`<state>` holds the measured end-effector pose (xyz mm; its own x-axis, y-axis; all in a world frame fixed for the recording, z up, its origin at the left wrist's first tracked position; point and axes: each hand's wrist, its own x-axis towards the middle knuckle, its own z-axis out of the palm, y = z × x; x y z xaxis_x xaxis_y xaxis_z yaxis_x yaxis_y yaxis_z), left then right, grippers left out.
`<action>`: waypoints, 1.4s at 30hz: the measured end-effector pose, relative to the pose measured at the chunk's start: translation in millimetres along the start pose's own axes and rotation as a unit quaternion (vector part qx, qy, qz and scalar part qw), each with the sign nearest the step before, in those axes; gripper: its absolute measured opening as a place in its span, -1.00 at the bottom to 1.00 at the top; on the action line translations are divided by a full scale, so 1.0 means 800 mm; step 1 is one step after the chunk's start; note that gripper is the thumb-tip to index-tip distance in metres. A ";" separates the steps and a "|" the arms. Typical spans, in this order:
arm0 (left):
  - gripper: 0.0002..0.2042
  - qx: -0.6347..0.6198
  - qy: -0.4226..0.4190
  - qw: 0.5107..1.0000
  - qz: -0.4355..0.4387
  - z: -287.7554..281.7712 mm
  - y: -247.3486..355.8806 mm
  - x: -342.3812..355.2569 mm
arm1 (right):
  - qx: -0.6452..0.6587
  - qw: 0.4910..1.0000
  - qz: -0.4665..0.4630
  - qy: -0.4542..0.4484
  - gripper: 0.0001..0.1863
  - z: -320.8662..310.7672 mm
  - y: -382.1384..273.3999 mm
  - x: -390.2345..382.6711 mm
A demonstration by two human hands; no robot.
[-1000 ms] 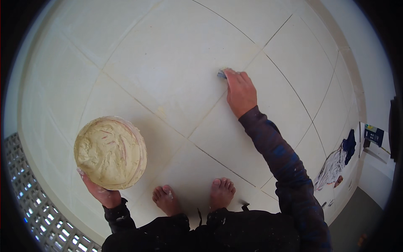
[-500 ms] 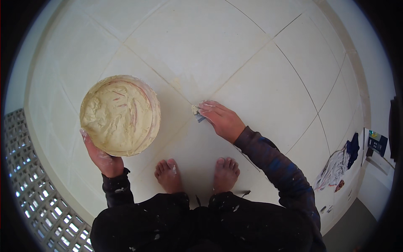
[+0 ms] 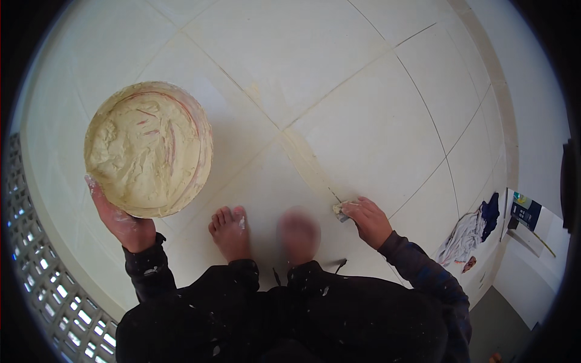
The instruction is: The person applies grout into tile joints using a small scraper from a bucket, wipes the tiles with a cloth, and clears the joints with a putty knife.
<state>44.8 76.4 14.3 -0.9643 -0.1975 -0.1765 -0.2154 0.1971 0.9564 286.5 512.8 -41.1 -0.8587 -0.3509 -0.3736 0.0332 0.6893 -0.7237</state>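
on the left, above the tiled floor (image 3: 369, 133), noted a round tub (image 3: 207, 145) loaded with cream paste (image 3: 145, 151), uneven on top and streaked with thin red lines. found the tub gripped at its lower left side by the left hand (image 3: 127, 225), with one digit up along the outer wall and the rest hidden beneath. found the right hand (image 3: 369, 221) low at the floor, right of the feet, pinching a small grey tool (image 3: 344, 216) between thumb and fingers; unable to confirm its exact kind. observed a dab of cream on its upper left edge. traced a broad cream smear (image 3: 302, 156) along a tile joint, from a crossing down toward the tool, with a short dark gap (image 3: 334, 194) just beside the tool. recorded a bare left foot (image 3: 232, 233), marked white near the toes, and a blurred right foot (image 3: 299, 236). recorded dark trousers (image 3: 266, 308) flecked with white. at far right, noted a white cloth (image 3: 461, 239) touching a dark blue cloth (image 3: 491, 212). at lower left, noted a grey lattice (image 3: 60, 296), bright through its holes.
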 end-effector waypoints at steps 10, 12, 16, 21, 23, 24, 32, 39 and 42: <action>-0.44 0.005 -0.026 1.000 -0.016 -0.002 -0.001 0.007 | -0.092 0.989 -0.111 0.009 -0.66 0.003 0.026 0.256; -0.48 -0.004 0.009 1.000 0.002 -0.003 -0.004 0.006 | -0.117 0.984 -0.132 0.016 -0.66 0.016 0.029 0.218; -0.52 -0.079 0.029 0.995 -0.057 -0.009 -0.005 0.004 | -0.121 0.989 -0.086 -0.027 -0.61 0.012 0.027 0.070; -0.52 0.025 0.049 0.998 -0.013 -0.007 -0.007 0.001 | -0.115 0.988 0.013 -0.101 -0.58 -0.024 0.016 -0.054; -0.52 0.038 0.035 0.999 0.008 -0.007 -0.008 0.002 | -0.103 0.991 0.018 -0.081 -0.58 -0.026 0.013 -0.049; -0.52 0.100 0.021 0.994 0.045 -0.009 -0.010 0.001 | -0.098 0.994 0.005 -0.048 -0.58 -0.020 0.013 -0.036; -0.49 -0.048 0.029 0.998 -0.023 -0.017 -0.015 0.007 | -0.157 0.985 -0.051 0.050 -0.60 0.053 0.029 -0.010; -0.47 -0.037 0.036 0.998 -0.031 -0.019 -0.018 0.007 | -0.124 0.989 0.080 -0.025 -0.60 0.023 -0.011 -0.144; -0.48 0.004 0.030 0.999 -0.013 -0.023 -0.019 0.008 | -0.030 0.989 0.129 0.067 -0.61 0.003 -0.029 -0.095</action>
<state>44.7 54.5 2.9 -0.9472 -0.2607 -0.1864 -0.2417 0.1992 0.9497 352.2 521.8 2.9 -0.8853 -0.0742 -0.4592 0.2334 0.7830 -0.5765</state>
